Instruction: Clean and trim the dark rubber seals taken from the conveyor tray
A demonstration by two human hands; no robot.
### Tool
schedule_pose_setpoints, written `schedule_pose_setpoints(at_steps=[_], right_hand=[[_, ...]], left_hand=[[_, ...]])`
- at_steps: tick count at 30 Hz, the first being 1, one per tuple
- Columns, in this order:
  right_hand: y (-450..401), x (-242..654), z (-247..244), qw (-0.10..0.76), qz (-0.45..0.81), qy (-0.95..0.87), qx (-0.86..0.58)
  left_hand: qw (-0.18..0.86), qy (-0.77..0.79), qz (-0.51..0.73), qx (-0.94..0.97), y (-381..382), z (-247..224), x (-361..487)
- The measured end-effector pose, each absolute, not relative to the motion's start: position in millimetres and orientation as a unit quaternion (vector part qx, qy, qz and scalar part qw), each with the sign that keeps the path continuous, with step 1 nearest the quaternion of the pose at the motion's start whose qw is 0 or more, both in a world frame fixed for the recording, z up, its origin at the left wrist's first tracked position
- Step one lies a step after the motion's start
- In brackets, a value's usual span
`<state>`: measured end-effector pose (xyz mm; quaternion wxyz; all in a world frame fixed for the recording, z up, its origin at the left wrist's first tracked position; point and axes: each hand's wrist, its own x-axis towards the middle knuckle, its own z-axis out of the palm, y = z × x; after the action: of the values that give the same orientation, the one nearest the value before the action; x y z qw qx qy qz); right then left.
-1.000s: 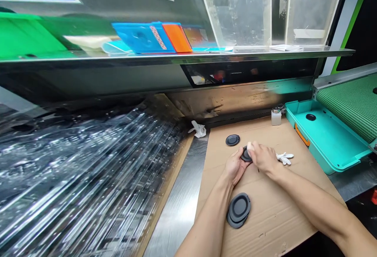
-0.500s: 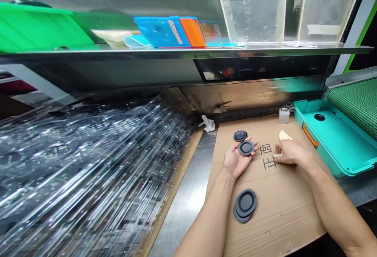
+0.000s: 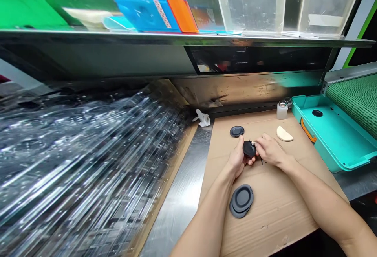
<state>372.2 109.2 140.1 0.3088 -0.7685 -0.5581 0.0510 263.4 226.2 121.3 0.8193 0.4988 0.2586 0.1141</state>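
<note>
Well, head cam: matte black rubber disc [image 3: 249,149], round and rimmed, sits cupped in left hand [image 3: 237,156], right hand [image 3: 272,151] pinching its edge, both above mid cardboard sheet [image 3: 265,217]; 2-disc stack [image 3: 242,201] lies nearer front edge.

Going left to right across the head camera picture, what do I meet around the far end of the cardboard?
Shiny clear plastic sheets, crumpled white cloth, black round disc, small bottle, teal tray, green mesh belt.
</note>
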Motion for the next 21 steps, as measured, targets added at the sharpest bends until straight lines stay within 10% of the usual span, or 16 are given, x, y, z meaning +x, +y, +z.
schedule_pose_setpoints(at_steps=[21], right_hand=[[104.6, 388.7, 146.3, 0.275, 0.057, -0.601, -0.748]], left_hand=[[0.704, 0.213, 0.060, 0.675, 221.6, 123.3, 260.9]])
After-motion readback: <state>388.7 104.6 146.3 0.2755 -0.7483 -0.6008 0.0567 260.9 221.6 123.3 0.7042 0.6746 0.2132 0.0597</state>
